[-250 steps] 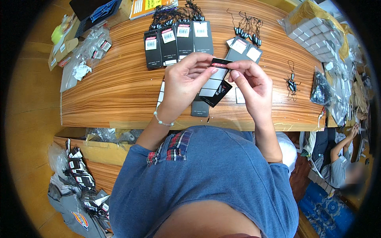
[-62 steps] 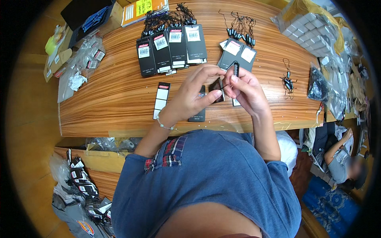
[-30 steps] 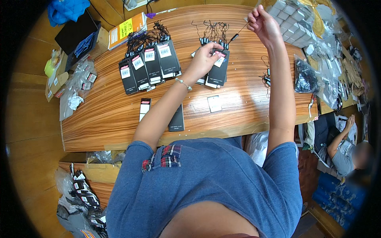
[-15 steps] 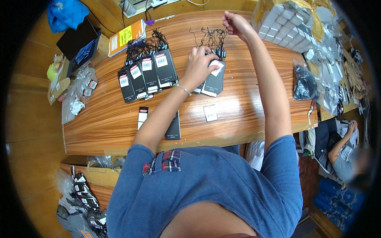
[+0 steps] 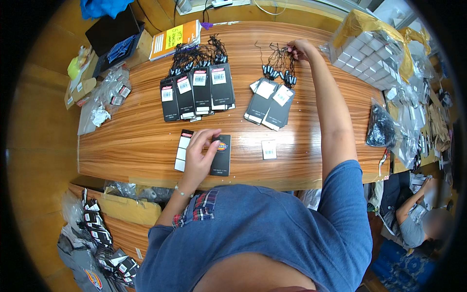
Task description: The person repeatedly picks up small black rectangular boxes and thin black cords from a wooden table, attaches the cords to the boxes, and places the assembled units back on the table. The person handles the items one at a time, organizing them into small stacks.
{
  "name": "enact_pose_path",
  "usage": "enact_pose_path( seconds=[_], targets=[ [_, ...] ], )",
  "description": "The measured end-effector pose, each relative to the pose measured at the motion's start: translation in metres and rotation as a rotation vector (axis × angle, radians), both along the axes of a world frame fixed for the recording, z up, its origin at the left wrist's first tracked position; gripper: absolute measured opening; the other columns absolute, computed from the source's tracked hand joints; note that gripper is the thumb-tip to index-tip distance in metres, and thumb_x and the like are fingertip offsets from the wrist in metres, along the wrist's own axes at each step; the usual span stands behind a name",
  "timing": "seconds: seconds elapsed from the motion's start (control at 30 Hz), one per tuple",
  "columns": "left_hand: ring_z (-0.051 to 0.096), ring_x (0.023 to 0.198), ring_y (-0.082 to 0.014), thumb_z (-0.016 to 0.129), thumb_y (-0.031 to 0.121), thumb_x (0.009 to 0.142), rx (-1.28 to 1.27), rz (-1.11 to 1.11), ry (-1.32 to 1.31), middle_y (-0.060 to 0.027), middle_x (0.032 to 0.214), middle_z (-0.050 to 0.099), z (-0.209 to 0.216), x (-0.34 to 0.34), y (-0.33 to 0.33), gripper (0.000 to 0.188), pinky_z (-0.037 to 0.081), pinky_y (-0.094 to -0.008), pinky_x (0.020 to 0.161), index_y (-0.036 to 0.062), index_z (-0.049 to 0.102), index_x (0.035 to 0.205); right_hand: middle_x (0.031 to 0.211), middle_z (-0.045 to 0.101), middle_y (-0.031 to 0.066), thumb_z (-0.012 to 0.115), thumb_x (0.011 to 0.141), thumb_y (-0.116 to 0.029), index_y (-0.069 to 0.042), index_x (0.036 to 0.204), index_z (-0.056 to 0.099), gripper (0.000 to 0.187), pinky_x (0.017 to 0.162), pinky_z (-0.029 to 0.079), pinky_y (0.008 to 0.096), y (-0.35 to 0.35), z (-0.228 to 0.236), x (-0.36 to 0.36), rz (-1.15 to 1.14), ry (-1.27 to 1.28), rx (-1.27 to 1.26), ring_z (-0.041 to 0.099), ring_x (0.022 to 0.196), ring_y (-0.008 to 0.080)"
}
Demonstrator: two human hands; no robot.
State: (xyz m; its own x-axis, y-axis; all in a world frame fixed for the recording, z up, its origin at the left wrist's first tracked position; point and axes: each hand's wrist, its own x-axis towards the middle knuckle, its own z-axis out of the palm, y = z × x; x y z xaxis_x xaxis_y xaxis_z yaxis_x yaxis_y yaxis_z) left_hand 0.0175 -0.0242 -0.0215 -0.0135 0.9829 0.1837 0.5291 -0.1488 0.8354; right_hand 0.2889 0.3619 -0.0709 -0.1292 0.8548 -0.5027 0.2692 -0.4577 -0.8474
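Observation:
My left hand (image 5: 200, 152) is low over the near part of the table, thumb and fingers apart. Beneath and beside it lie a black hang tag (image 5: 223, 163) and a narrow black-and-white tag (image 5: 183, 152) that the hand partly covers. At the far side, my right hand (image 5: 300, 50) has its fingers closed at the ends of the black strings (image 5: 281, 56) of a smaller bunch of black hang tags (image 5: 277, 112). White barcode labels show on the top tags. A loose white barcode tag (image 5: 269, 149) lies nearer me.
Several stacks of strung black tags (image 5: 198, 92) lie to the left. An orange-and-white notebook (image 5: 175, 39) is behind them. A plastic-wrapped carton of small white boxes (image 5: 365, 56) stands far right, with a bag of black items (image 5: 381, 125) nearer. Another person (image 5: 413, 226) sits at lower right.
My left hand has left the smaller bunch of tags and come back toward me, to the loose black tags. My right hand has lowered onto the strings of the smaller bunch.

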Motion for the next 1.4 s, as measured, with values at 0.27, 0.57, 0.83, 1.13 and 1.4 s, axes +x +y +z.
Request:
enact_pose_path(
  seconds=[0.27, 0.57, 0.83, 1.13, 1.4],
  targets=[
    [0.052, 0.082, -0.0201, 0.061, 0.005, 0.077, -0.072, -0.065, 0.027, -0.0085, 0.09, 0.059, -0.003, -0.017, -0.022, 0.024, 0.043, -0.0291, 0.074, 0.002, 0.06, 0.101, 0.075, 0.064, 0.0058, 0.054, 0.084, -0.019, -0.009, 0.09, 0.058, 0.013, 0.04, 0.034, 0.0244, 0.015, -0.002, 0.013, -0.097, -0.137, 0.306, 0.039, 0.043, 0.0076],
    [0.044, 0.101, -0.0238, 0.075, 0.035, 0.058, 0.004, -0.168, 0.66, -0.0034, 0.1, 0.056, -0.001, -0.036, 0.011, 0.05, 0.033, -0.0361, 0.088, 0.0095, 0.063, 0.099, 0.08, 0.059, 0.0003, 0.06, 0.081, -0.019, -0.008, 0.095, 0.06, 0.017, 0.058, 0.04, 0.0221, -0.204, 0.096, -0.025, 0.716, -0.158, 0.811, 0.05, 0.064, 0.008],
    [0.045, 0.101, -0.0227, 0.076, 0.039, 0.051, 0.008, -0.255, 0.6, -0.0023, 0.101, 0.057, -0.025, -0.041, 0.018, 0.059, 0.03, -0.0364, 0.09, 0.011, 0.062, 0.102, 0.088, 0.055, 0.0119, 0.071, 0.069, -0.015, -0.002, 0.095, 0.056, 0.032, 0.07, 0.047, 0.0345, -0.344, 0.032, -0.033, 0.523, -0.484, 0.687, 0.057, 0.079, 0.0262],
    [0.05, 0.092, -0.0203, 0.078, 0.025, 0.056, 0.029, -0.214, 0.373, -0.0052, 0.094, 0.057, -0.024, -0.045, 0.021, 0.051, 0.039, -0.0351, 0.084, 0.005, 0.056, 0.098, 0.085, 0.048, 0.0075, 0.074, 0.062, -0.006, 0.0, 0.086, 0.053, 0.033, 0.061, 0.042, 0.0288, -0.342, 0.021, -0.029, 0.385, -0.423, 0.638, 0.05, 0.07, 0.0184],
    [0.056, 0.069, -0.0047, 0.062, 0.0, 0.078, -0.375, -0.156, -0.495, -0.003, 0.08, 0.061, -0.033, -0.046, 0.021, 0.026, 0.044, -0.0167, 0.06, -0.0003, 0.051, 0.102, 0.077, 0.053, 0.0049, 0.073, 0.065, -0.002, -0.001, 0.088, 0.056, 0.028, 0.059, 0.042, 0.0254, -0.348, 0.008, -0.032, 0.174, -0.337, 0.681, 0.051, 0.065, 0.0134]
  ],
)
